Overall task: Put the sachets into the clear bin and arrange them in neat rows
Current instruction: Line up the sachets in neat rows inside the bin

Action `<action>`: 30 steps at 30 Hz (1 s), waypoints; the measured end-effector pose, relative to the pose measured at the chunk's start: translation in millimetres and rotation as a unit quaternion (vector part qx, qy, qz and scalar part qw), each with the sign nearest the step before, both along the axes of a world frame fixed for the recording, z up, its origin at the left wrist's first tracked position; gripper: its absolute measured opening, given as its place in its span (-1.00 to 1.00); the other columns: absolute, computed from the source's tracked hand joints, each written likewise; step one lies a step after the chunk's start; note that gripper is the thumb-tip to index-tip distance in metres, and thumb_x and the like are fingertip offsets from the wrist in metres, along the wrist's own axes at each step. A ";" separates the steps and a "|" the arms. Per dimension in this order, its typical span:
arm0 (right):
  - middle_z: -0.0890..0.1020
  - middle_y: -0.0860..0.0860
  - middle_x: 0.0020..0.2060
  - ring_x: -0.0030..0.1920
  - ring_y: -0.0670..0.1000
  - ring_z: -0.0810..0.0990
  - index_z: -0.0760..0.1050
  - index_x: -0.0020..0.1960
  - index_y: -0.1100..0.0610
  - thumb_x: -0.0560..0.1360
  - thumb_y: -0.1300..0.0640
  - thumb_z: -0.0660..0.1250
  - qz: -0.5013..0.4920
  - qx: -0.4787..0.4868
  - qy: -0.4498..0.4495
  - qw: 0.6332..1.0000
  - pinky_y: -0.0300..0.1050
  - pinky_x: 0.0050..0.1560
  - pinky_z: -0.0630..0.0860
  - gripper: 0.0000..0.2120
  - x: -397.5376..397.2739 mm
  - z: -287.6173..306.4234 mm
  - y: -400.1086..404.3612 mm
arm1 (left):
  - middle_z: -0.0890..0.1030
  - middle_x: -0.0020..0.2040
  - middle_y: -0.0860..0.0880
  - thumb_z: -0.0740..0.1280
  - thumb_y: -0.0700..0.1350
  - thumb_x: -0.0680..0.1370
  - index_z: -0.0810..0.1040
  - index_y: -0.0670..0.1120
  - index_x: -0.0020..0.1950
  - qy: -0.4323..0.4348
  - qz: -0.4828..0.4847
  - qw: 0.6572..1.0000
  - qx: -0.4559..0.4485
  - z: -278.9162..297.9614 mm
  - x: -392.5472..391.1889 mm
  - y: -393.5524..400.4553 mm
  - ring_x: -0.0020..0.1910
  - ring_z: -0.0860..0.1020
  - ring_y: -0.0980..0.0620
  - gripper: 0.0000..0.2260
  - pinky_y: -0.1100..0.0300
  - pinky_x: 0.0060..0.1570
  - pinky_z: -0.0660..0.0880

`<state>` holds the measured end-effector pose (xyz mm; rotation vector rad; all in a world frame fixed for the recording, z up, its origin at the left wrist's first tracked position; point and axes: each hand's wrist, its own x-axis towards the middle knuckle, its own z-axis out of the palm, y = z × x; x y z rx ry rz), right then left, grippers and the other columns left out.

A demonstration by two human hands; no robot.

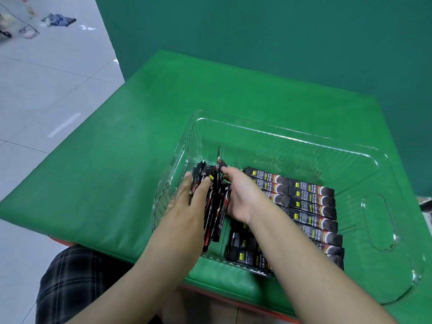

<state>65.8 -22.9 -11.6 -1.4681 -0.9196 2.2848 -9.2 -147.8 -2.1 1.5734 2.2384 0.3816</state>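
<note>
In the head view, both hands reach into the clear bin point(275, 129). The left hand point(187, 202) and right hand point(238, 195) clasp a loose bundle of sachets point(214, 202) between them, fingers curled on its two sides. The bundle's long axis runs away from the person. Just right of the right hand, flat rows of sachets point(311, 202) lie crosswise, so the bundle must likely turn to match.
</note>
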 end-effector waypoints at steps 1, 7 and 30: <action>0.68 0.09 -0.20 -0.29 0.05 0.66 0.55 0.02 0.14 0.61 -0.01 0.13 -0.001 -0.003 0.002 1.000 -0.17 -0.34 0.53 -0.71 -0.4 0.1 -0.1 | -0.33 0.54 -0.02 0.17 -0.38 0.52 -0.33 0.13 0.51 -0.006 0.006 1.000 -0.003 0.6 1.0 -1.8 0.54 0.03 -0.04 -0.16 0.17 0.38 0.18; 0.65 0.05 -0.33 -0.42 0.02 0.63 0.54 -0.04 0.13 0.62 -0.01 0.08 -0.004 -0.013 0.023 1.000 -0.23 -0.45 0.52 -0.68 -0.6 0.4 -0.8 | -0.30 0.55 -0.05 0.17 -0.49 0.42 -0.44 0.08 0.48 -0.006 0.037 0.999 0.007 4.4 4.2 0.0 0.44 0.28 -0.10 -0.03 0.21 0.11 0.38; 0.60 0.21 0.08 0.00 0.13 0.58 0.56 0.02 0.21 0.61 -0.07 0.08 -0.041 -0.051 0.064 0.996 -0.06 -0.08 0.51 -0.59 -1.7 -7.3 -12.4 | -0.06 0.57 -0.19 0.22 0.17 0.58 -0.16 -0.30 0.53 -0.008 0.056 0.990 -0.126 -8.7 15.1 17.1 0.54 -0.05 -0.10 -0.17 0.12 0.47 -0.14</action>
